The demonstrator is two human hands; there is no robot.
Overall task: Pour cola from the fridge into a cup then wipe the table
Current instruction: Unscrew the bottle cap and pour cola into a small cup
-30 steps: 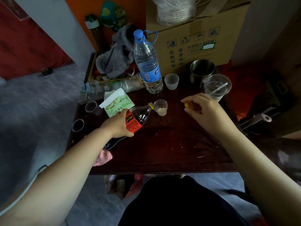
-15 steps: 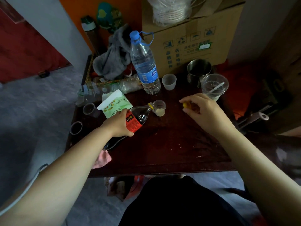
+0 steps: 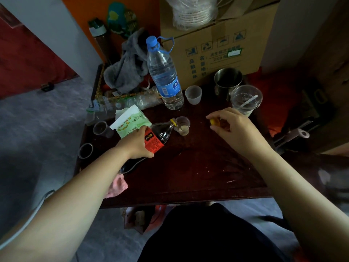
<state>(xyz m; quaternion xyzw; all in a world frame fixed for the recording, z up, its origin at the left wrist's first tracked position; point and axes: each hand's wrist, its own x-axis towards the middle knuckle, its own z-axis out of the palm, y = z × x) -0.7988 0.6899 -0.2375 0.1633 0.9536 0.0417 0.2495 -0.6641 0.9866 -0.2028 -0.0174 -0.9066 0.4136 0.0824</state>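
My left hand (image 3: 137,143) grips a cola bottle (image 3: 157,136) with a red label, tipped almost flat so its open neck rests over a small clear plastic cup (image 3: 182,125). The cup stands mid-table and holds a little foamy brown liquid. My right hand (image 3: 231,126) hovers to the right of the cup and pinches the yellow bottle cap (image 3: 214,121). A pink cloth (image 3: 117,186) lies at the table's near left edge, partly hidden under my left forearm. The dark wooden table (image 3: 198,171) is scratched.
Behind the cup stand a large water bottle (image 3: 164,76), a small white cup (image 3: 193,94), a steel mug (image 3: 227,81) and a lidded clear cup (image 3: 245,100). A cardboard box (image 3: 217,48) fills the back. A tissue pack (image 3: 130,122), grey cloth (image 3: 128,69) and small cups (image 3: 102,128) crowd the left.
Both hands hold the same pose; the bottle stays tipped over the cup. The foamy liquid in the cup looks slightly higher.
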